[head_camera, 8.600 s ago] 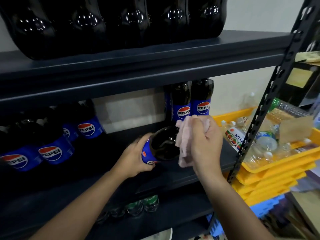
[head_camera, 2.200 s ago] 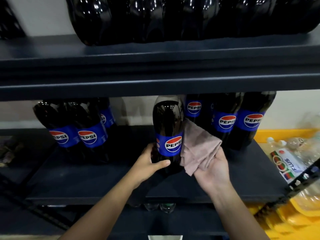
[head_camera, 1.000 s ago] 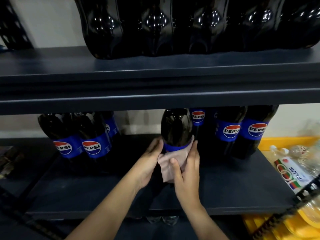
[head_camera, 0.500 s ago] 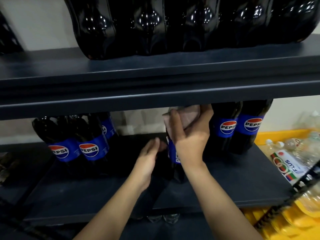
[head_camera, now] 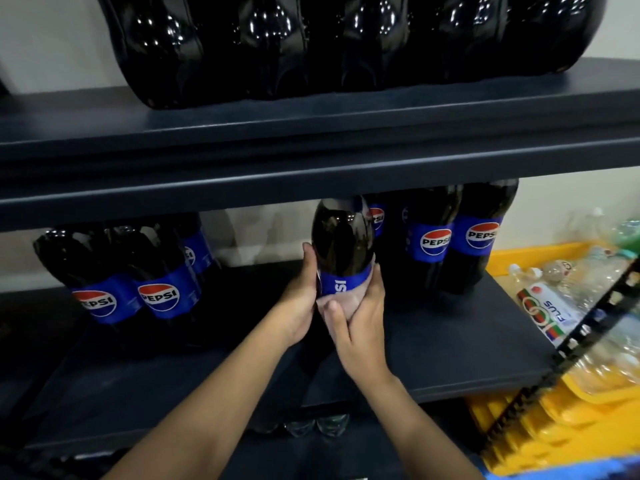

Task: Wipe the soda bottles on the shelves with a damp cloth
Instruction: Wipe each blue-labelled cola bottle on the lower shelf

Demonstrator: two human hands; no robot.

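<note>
A dark Pepsi bottle (head_camera: 341, 244) with a blue label stands upright at the middle of the dark shelf (head_camera: 450, 348). My left hand (head_camera: 299, 299) holds its left side, fingers curled round the body. My right hand (head_camera: 360, 327) wraps a pale pink cloth (head_camera: 337, 304) round the bottle's lower front, just under the label. Most of the cloth is hidden under my fingers. More Pepsi bottles (head_camera: 453, 237) stand close behind on the right, and another group of Pepsi bottles (head_camera: 138, 285) stands on the left.
The upper shelf (head_camera: 311, 140) carries a row of dark bottles (head_camera: 311, 46) right overhead. Yellow trays (head_camera: 571, 410) with clear plastic bottles sit to the right, behind a black perforated upright (head_camera: 571, 344). Bottle caps (head_camera: 315, 426) show on the shelf below.
My right hand has slid the cloth from the bottle's top down to below its label. My left hand has closed onto the bottle's left side. The label now faces sideways.
</note>
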